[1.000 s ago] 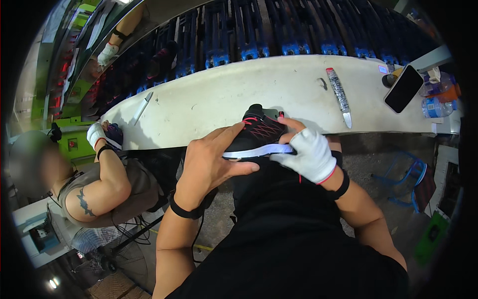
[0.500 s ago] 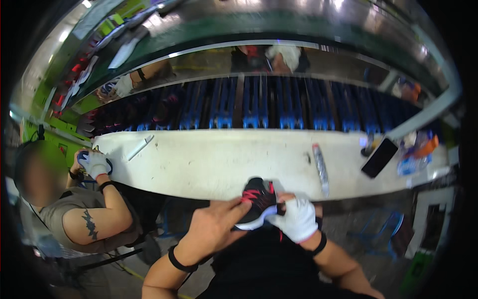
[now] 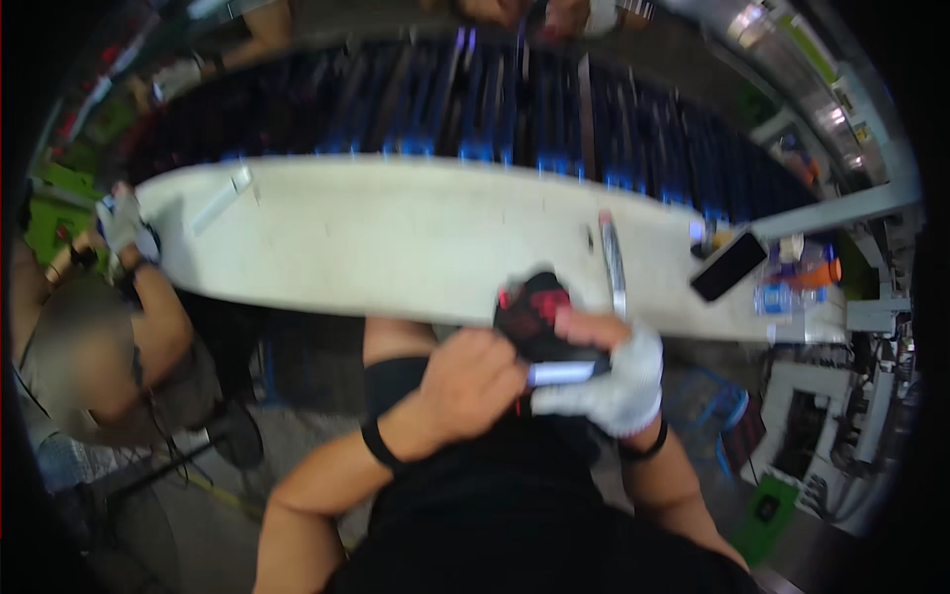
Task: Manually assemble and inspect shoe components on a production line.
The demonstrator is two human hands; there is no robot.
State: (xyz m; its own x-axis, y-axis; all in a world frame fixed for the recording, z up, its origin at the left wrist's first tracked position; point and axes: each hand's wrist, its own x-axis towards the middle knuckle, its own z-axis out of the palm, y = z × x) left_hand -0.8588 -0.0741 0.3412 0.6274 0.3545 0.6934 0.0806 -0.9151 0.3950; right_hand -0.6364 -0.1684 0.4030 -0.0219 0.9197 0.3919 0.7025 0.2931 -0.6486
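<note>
Shoe at near edge of table; rightward: knife, phone, bottle.

Here's the right hand in a white work glove, the thumb coming out uncovered, and just past the cuff a black wristband circles the arm. Over to the left hand, bare, with a dark band round that wrist too! Down the middle it's a black top, and black shorts leave the leg bare beyond the hem.
</note>
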